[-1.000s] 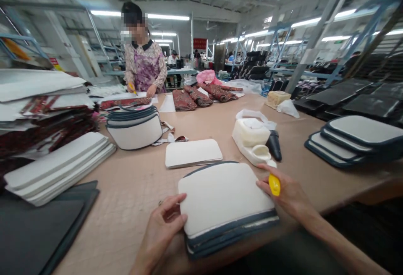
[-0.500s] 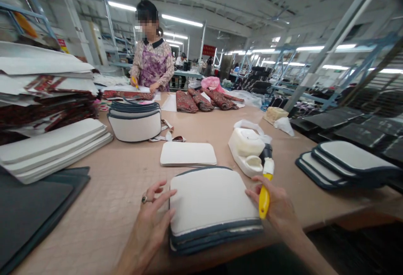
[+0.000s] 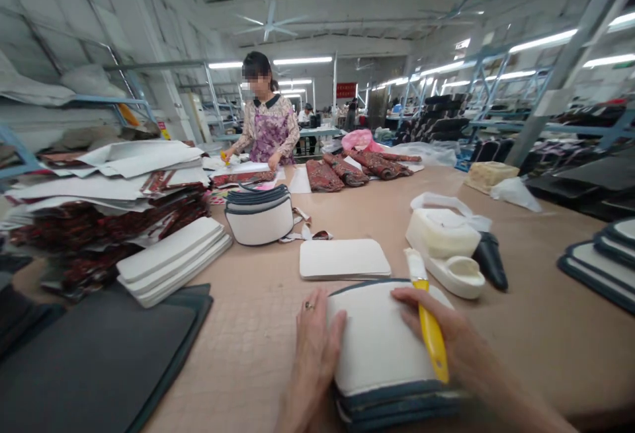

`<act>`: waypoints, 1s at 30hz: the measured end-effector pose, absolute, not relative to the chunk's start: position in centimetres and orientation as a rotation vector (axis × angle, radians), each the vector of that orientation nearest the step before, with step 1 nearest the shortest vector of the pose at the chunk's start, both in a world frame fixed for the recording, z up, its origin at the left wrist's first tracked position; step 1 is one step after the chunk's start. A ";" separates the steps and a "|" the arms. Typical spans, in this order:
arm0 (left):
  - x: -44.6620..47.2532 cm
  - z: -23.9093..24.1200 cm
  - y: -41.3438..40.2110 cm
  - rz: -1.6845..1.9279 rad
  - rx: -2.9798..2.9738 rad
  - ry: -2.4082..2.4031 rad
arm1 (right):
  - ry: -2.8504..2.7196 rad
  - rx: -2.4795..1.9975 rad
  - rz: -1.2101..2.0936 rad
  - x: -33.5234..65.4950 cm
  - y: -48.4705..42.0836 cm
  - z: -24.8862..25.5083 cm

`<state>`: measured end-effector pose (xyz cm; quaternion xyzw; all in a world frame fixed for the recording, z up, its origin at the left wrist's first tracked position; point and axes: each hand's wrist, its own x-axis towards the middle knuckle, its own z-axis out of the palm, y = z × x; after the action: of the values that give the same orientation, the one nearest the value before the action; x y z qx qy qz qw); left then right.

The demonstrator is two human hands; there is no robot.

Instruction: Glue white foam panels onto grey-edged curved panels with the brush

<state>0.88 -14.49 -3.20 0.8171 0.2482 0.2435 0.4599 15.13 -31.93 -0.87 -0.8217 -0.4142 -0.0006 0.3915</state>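
A short stack of white panels with dark blue edging (image 3: 380, 347) lies in front of me near the table's front edge. My left hand (image 3: 317, 347) rests along the stack's left side, fingers stretched out and thumb on the top panel. A paintbrush (image 3: 432, 340) with a yellow handle is held in my right hand (image 3: 456, 324), bristles pointing away from me. The fingers of that hand also reach over the top panel's right part. Behind the stack lies a plain white panel (image 3: 344, 259). To its right stands a cut-open white plastic jug (image 3: 444, 238).
White boards (image 3: 171, 254) and dark sheets (image 3: 119, 347) lie at left, below heaped patterned fabric (image 3: 114, 201). A curved stack of edged panels (image 3: 260, 218) stands mid-table. More edged panels (image 3: 602, 271) are at right. Across the table a co-worker (image 3: 268, 119) handles fabric.
My view has turned left, so things sit farther right. My right hand has moved from the stack's right edge over its top, brush still held. My left hand now lies closer along the left side.
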 end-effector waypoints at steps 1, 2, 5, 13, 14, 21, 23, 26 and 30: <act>0.7 -3.3 -13.7 0.567 1.920 0.665 | -1.032 -2.093 0.035 15.3 -32.0 -0.9; 0.6 -3.3 -13.0 0.524 1.849 0.674 | -1.014 -2.094 0.055 15.4 -32.1 -1.0; 0.6 -3.4 -12.0 0.412 1.773 0.585 | -0.975 -2.088 0.045 15.8 -32.3 -1.7; -0.1 -1.5 -12.8 0.513 1.534 0.534 | -1.007 -2.075 -0.060 15.6 -32.9 -2.9; -0.3 -0.9 -13.1 0.518 1.437 0.478 | -1.018 -2.076 -0.069 15.5 -33.1 -2.8; 0.0 1.8 -15.6 0.492 0.842 0.347 | -0.977 -2.073 -0.140 15.3 -33.7 -2.8; 0.2 1.9 -15.7 0.500 0.827 0.376 | -0.966 -2.060 -0.133 15.2 -33.7 -2.7; 0.3 2.1 -15.6 0.502 0.837 0.406 | -0.972 -2.047 -0.149 15.1 -33.6 -2.5; 0.2 1.9 -15.5 0.513 0.892 0.405 | -1.004 -2.066 -0.146 15.2 -33.4 -2.3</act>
<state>0.18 -15.45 1.93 0.4236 0.1923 0.2438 0.8510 15.17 -33.35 -2.33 -0.8196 -0.3984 -0.0580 0.4077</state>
